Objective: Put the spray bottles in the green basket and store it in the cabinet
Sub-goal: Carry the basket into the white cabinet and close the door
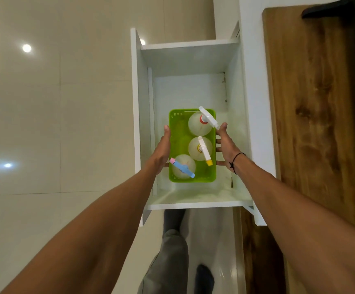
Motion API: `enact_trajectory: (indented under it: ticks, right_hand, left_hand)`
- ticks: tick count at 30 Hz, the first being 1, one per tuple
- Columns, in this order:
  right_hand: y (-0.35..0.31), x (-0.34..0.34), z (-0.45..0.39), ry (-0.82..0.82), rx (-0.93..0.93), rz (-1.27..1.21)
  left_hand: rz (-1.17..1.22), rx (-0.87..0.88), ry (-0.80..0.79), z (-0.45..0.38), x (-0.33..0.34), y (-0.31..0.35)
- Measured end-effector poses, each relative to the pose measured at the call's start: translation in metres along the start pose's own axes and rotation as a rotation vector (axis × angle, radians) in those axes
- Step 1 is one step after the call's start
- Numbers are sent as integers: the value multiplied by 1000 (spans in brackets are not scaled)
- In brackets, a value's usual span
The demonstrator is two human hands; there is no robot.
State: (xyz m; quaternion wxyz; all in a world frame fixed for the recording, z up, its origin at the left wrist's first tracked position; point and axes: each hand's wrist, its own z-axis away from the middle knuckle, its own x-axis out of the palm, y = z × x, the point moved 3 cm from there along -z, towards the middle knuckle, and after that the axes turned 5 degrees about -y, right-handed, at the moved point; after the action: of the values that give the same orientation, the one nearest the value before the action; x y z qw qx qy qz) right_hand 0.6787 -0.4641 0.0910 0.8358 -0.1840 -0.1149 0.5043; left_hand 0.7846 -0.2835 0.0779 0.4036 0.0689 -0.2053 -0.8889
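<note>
lime-green plastic basket (177, 132) | pale translucent spray bottles — white-red (207, 116), white-yellow (204, 151), blue-pink (182, 167) triggers | white drawer (190, 55) — brown wood-grain countertop (316, 102)

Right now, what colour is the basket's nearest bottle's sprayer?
Blue sprayer with a pink tip, in the head view.

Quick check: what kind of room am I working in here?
Probably a home kitchen or utility area: a white pull-out cabinet drawer, a wooden countertop beside it, glossy floor tiles.
</note>
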Motion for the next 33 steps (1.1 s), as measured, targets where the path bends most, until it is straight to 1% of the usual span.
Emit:
enact_trajectory:
  ticks: [10, 14, 18, 20, 22, 24, 27, 30, 32, 33]
  right_hand:
    - [10, 8, -49, 11, 20, 15]
    - [15, 9, -58, 19, 6, -1]
    - [15, 10, -58, 27, 1, 10]
    - [13, 12, -53, 62, -25, 34]
    - [12, 12, -46, 127, -39, 74]
    - [12, 12, -35, 179, -46, 92]
    - [17, 9, -16, 252, -53, 107]
    - [28, 9, 5, 330, -68, 143]
    - [36, 11, 18, 352, -81, 173]
    - [40, 13, 24, 353, -87, 180]
  left_hand:
    - [16, -23, 16, -36, -2, -13]
    - [31, -35, 45, -44, -3, -17]
    - [20, -10, 46, -44, -2, -15]
    - [-112, 60, 144, -36, -4, -11]
    - [-304, 193, 283, -19, -11, -3]
    - [-403, 323, 377, 1, -19, 6]
    - [-345, 449, 529, 31, -29, 20]
    - [-363, 529, 765, 58, -41, 30]
    - [-328, 501, 862, 70, -53, 28]
    - [-317, 457, 865, 72, -60, 24]
